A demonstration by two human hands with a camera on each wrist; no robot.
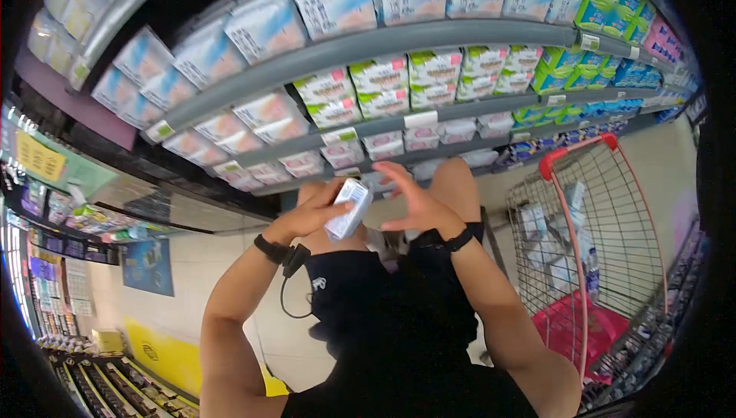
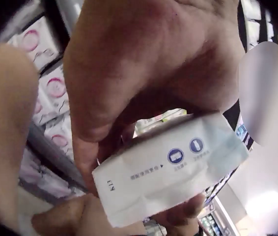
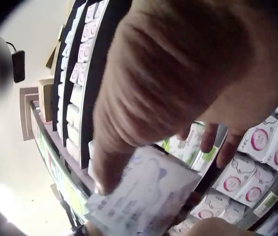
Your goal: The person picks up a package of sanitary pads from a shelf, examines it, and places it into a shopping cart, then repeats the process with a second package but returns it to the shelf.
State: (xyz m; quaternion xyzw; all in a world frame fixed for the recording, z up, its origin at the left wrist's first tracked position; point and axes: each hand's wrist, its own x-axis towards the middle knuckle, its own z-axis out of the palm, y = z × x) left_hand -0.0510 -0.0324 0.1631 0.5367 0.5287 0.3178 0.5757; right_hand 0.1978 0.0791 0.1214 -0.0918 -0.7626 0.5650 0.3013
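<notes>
In the head view my left hand grips a small white plastic-wrapped pack above my knees, with the thumb on one side and fingers on the other. Close up, the left wrist view shows a side of the pack with two round blue icons and small print. My right hand is just to the right of it, its fingers spread and apart from the pack. In the right wrist view, the pack shows dark lettering and overlaps the right thumb's edge.
Shelves ahead carry rows of white-blue packs, green-white packs and white packs with pink circles. At the right stands a red-rimmed wire cart with several white packs, a bottle and a red bag.
</notes>
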